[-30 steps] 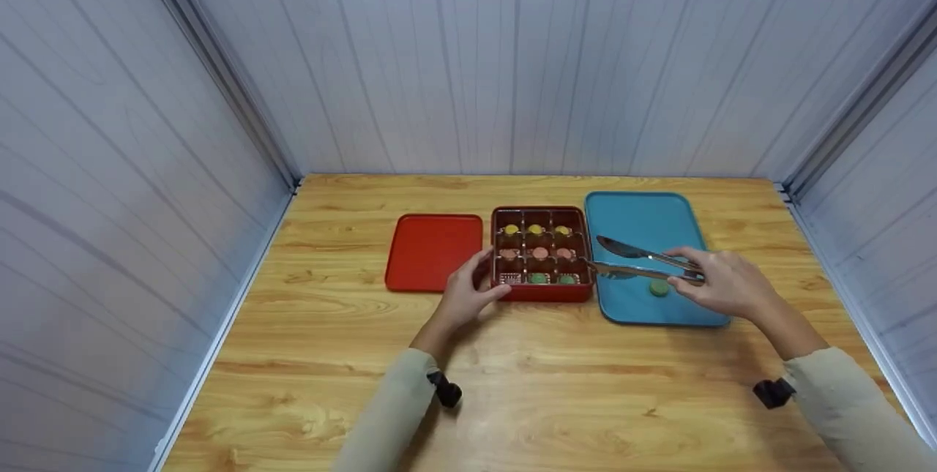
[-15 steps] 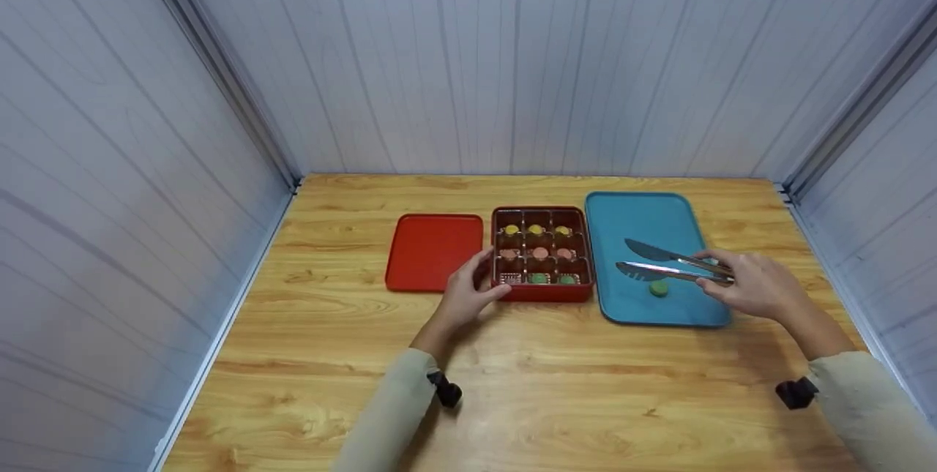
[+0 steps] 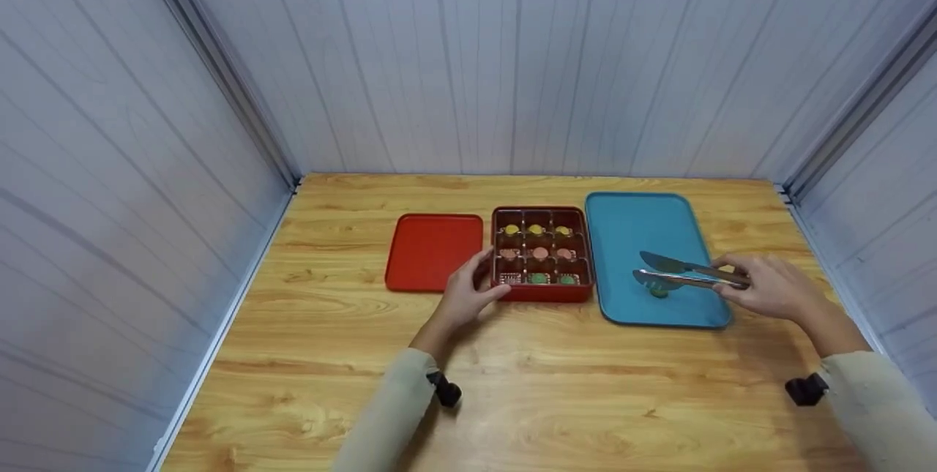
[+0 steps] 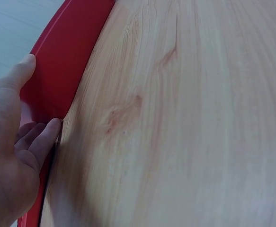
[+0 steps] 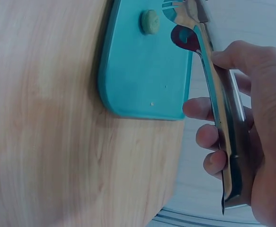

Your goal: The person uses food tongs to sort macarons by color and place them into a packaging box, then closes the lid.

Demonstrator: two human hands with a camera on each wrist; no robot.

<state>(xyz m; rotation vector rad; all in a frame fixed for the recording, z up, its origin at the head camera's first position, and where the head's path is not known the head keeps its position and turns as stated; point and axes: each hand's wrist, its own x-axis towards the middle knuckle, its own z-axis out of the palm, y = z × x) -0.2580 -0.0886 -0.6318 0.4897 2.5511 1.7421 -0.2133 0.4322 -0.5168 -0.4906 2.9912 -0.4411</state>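
My left hand (image 3: 467,295) grips the left front corner of a dark red divided box (image 3: 545,295); in the left wrist view its thumb lies against the red wall. The box holds rows of yellow, pink and green macarons (image 3: 539,279). Its front left compartment shows only a patterned liner (image 3: 510,279). My right hand (image 3: 774,289) holds metal serving tongs (image 3: 699,268), their arms spread apart. The tong tips hover over a blue tray (image 3: 637,219), partly covering a green macaron (image 5: 150,21) lying on it. Whether the tips touch the macaron cannot be told.
A bright red square lid (image 3: 433,252) lies on the wooden table (image 3: 556,384), left of the box. The tray stands close against the box's right side. Small crumbs (image 5: 152,103) are on the tray. Pale panel walls (image 3: 468,62) enclose the table at the back and sides.
My right hand has moved the tongs right, away from the box edge, and then down over the green macaron on the tray. The left hand and the box have stayed in place.
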